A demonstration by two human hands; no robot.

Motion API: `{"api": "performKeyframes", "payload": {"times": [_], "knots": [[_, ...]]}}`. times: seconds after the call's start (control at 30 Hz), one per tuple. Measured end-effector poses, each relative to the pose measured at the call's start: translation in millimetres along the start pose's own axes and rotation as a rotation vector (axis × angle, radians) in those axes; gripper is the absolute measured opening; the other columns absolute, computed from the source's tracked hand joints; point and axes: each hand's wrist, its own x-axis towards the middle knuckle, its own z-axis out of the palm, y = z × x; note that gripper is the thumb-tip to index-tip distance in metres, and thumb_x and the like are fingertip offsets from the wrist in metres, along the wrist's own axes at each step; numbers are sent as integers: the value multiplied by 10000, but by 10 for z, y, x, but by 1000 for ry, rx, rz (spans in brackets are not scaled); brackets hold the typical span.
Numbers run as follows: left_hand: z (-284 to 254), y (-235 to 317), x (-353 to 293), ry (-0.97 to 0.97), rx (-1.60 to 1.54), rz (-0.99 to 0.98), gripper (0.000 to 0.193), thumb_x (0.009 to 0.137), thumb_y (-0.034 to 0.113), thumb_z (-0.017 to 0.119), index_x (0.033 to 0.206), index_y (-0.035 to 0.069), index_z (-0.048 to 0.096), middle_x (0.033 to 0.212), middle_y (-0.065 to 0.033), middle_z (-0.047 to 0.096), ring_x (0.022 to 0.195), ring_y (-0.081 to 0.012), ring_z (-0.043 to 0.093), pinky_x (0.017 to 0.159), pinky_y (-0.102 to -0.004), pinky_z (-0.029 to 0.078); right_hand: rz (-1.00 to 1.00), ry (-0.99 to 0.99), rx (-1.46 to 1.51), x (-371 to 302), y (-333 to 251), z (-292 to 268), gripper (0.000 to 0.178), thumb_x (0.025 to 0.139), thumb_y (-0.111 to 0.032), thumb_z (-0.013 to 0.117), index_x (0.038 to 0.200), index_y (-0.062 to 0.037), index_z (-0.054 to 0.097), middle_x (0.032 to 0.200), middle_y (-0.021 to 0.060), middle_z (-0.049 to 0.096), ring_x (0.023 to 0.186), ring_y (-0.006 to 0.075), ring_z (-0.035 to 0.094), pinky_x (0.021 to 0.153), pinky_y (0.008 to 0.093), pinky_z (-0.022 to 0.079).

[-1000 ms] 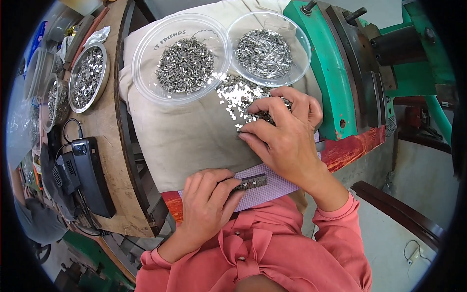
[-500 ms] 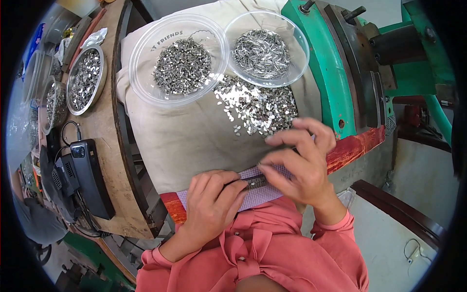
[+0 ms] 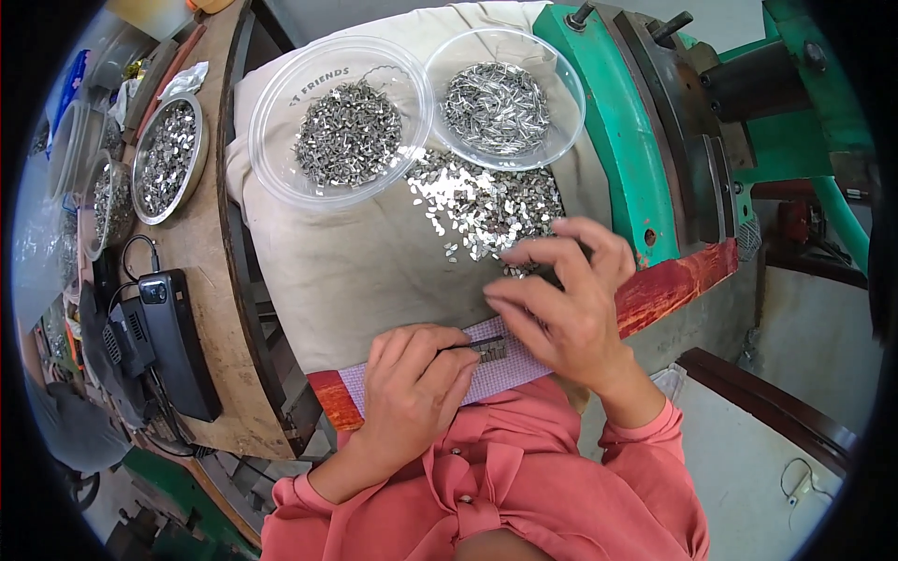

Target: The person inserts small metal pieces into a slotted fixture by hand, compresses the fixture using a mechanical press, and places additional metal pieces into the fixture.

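Near the front edge of the cloth, my left hand (image 3: 412, 379) is closed. Its thumb and fingertips pinch a short strip of small metal pieces (image 3: 490, 350), with the far part of the strip sticking out to the right. My right hand (image 3: 571, 304) hovers to the right of and beyond that strip, fingers curled but apart, nothing visible between them. Just past its fingertips lies a loose pile of small flat silvery metal pieces (image 3: 486, 208). A purple checked cloth (image 3: 500, 379) lies under the strip.
Behind the pile stand two clear plastic tubs: the left tub (image 3: 271, 168) holds short metal bits, the right tub (image 3: 569, 131) thin metal pins. A green machine (image 3: 599, 122) borders the right. On the side table are a metal bowl (image 3: 201, 168) and a black device (image 3: 182, 346).
My right hand has drawn slightly up and left, away from the strip's end, leaving more of the strip showing. My left hand keeps its pinch in nearly the same place.
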Motion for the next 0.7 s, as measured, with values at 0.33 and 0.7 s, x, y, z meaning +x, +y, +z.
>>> {"api": "performKeyframes", "payload": {"times": [0.33,0.7], "knots": [[-9,-9,-34,-48,5,-36,308,703,125,822,941,83,632,1036,-59,642,925,-264,592,805,-390,413,-36,-53,-101,383,-100,222,154,688,-241,817,754,-162,702,1051,-57,636,1180,285,485,970,483,249],[27,16,25,-48,43,-10,230,751,142,769,936,83,646,1025,-32,629,937,-238,596,829,-389,428,7,-79,-45,331,-73,173,144,662,-145,803,774,-171,717,1075,-65,650,1197,288,484,978,472,247]]}}
